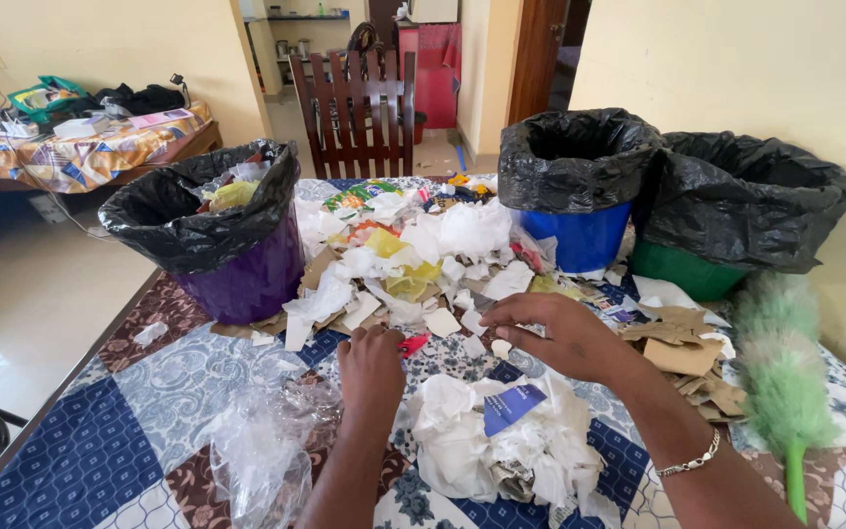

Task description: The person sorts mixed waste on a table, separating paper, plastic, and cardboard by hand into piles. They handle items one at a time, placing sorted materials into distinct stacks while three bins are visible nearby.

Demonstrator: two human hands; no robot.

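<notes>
Three bag-lined bins wait; only our purple plastic bin [237,264] holds scraps, while most litter [413,255] covers the bench [80,451]. Our left hand [372,367] seems clamped on a small red scrap [412,343]; right hand [560,333] fingers spread over paper bits.

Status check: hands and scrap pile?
Left hand closed on small red scrap. Right hand spread over white paper bits. Crumpled clear plastic beside left wrist.

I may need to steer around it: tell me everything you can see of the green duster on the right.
The green duster lies flat on the patterned tablecloth near the table's right edge. Its fluffy head, pale green turning brighter, points toward the green bin; a smooth green handle, plastic by the look, runs toward the camera. Cardboard scraps lie beside it. Neither hand touches it.
</notes>
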